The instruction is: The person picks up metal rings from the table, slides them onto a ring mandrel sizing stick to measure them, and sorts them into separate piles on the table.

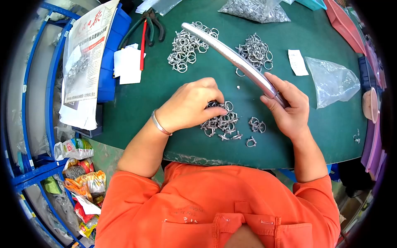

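My right hand (289, 105) is closed around the thick end of a long, shiny silver ring mandrel (235, 58), whose thin end slants up to the left above the table. My left hand (196, 103) is at a pile of silver rings (221, 124), thumb and fingers pinched at a ring (228, 106) on its upper edge. Part of the pile is hidden under that hand. To the right of the pile, a few loose rings (257, 125) lie together, with a single ring (251, 142) below them.
Two further ring heaps (182, 51) (256, 51) lie farther back. Pliers (149, 27), a red pen (143, 45) and paper slips (127, 64) are at left. A bag of small grey pieces (254, 10), a clear bag (331, 80) and a pink tray (345, 25) sit behind and right.
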The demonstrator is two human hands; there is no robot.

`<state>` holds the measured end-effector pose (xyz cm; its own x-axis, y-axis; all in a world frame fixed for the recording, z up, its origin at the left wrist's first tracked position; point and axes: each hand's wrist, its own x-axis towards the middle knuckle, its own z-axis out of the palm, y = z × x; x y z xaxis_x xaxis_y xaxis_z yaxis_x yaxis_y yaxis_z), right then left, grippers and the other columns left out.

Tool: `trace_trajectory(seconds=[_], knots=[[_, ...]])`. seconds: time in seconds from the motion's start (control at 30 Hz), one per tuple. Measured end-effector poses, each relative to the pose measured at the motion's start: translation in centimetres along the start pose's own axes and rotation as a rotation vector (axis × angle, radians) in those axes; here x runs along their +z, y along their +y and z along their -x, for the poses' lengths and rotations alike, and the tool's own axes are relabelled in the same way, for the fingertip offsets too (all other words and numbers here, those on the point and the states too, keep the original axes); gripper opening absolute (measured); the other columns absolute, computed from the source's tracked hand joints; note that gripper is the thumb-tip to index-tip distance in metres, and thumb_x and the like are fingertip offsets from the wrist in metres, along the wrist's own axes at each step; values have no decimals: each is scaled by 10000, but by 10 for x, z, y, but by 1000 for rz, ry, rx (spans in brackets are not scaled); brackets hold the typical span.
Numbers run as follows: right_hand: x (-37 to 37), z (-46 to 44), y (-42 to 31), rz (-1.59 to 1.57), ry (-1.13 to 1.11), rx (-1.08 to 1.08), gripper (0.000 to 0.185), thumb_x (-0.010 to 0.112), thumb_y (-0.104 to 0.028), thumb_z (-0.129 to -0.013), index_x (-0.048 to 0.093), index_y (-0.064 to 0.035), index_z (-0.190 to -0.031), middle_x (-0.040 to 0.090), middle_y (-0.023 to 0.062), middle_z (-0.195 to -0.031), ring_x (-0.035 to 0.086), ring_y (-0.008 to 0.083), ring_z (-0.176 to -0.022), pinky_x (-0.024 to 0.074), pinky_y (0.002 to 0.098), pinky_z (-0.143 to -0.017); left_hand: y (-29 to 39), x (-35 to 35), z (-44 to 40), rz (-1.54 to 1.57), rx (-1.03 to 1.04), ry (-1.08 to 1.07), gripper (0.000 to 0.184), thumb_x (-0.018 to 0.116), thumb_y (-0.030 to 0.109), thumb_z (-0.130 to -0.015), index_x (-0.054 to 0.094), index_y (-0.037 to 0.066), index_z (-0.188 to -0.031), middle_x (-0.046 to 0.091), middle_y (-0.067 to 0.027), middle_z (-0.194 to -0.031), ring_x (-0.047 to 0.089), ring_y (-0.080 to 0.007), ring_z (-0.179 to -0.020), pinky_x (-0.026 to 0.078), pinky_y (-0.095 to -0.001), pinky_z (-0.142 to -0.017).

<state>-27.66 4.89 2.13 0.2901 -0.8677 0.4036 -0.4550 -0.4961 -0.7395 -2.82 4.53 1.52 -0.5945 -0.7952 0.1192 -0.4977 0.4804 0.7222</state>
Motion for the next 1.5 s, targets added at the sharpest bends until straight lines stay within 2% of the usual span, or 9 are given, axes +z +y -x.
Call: trace_trajectory(seconds=[0.33, 0.73, 0.83, 0.97, 1.07, 1.27, 1.33, 1.37, 1.5], knots=[[0, 0, 2, 7, -3, -8, 458, 729, 9, -677, 618, -22, -1120, 601, 111, -730, 547, 191, -600, 440, 281, -550, -6, -16, 2, 384, -237, -101, 98, 712, 6, -717, 691, 31, -808, 599, -23, -763, 533, -87, -610, 413, -228, -543], [1, 1, -2, 0, -27, -38, 458, 726, 9, -676, 616, -22, -1120, 594, 114, -732, 549, 199, -601, 442, 288, -551, -12, -31, 6, 412, -142, -139, 66, 681, 28, -782, 617, 14, -777, 573, -29, -826, 510, -83, -659, 415, -219, -584], [-1, 2, -4, 0, -39, -24, 460, 723, 13, -672, 617, -22, -1117, 596, 116, -733, 547, 206, -600, 443, 292, -556, -17, -30, 6, 803, -406, 118, 106, 630, 97, -852, 606, -6, -846, 593, -52, -843, 563, -98, -670, 479, -214, -599], [-1, 4, -8, 9, -76, -26, 470, 721, 21, -658, 619, -22, -1115, 600, 116, -733, 550, 211, -605, 443, 295, -563, -44, -28, 5, 1444, -303, 490, 112, 579, 109, -898, 579, -1, -925, 645, -99, -861, 622, -124, -698, 542, -240, -629], [1, 3, -12, -29, -80, -63, 474, 719, 28, -652, 618, -12, -1114, 599, 116, -723, 549, 208, -597, 442, 292, -556, -52, -30, 6, 1630, -234, 621, 111, 559, 102, -908, 580, -1, -942, 647, -101, -871, 628, -131, -705, 546, -245, -645], [2, 5, -14, -86, -124, -36, 466, 713, 43, -656, 618, 6, -1110, 606, 117, -723, 547, 196, -586, 442, 285, -538, -46, -33, 8, 1651, -74, 591, 198, 561, 132, -906, 584, -35, -1011, 613, -118, -967, 621, -151, -836, 542, -267, -746], [3, 6, -13, -89, -111, -40, 462, 713, 43, -659, 618, 6, -1109, 608, 117, -729, 547, 194, -586, 444, 283, -539, -40, -30, 8, 1421, -76, 638, 243, 579, 156, -895, 582, -43, -1035, 616, -122, -966, 617, -152, -795, 534, -274, -743], [2, 5, -14, -90, -119, -49, 462, 713, 42, -660, 618, 5, -1111, 609, 117, -731, 548, 195, -588, 445, 284, -540, -38, -29, 6, 1474, -61, 615, 206, 643, 15, -824, 620, -41, -1021, 649, -119, -924, 632, -172, -789, 541, -270, -723], [3, 7, -13, -129, -134, -65, 467, 713, 40, -659, 618, -2, -1115, 611, 115, -735, 555, 201, -581, 450, 287, -530, -23, -11, 2, 1072, -171, 479, 298, 697, -97, -688, 649, -39, -977, 645, -96, -918, 613, -161, -850, 521, -259, -745]])
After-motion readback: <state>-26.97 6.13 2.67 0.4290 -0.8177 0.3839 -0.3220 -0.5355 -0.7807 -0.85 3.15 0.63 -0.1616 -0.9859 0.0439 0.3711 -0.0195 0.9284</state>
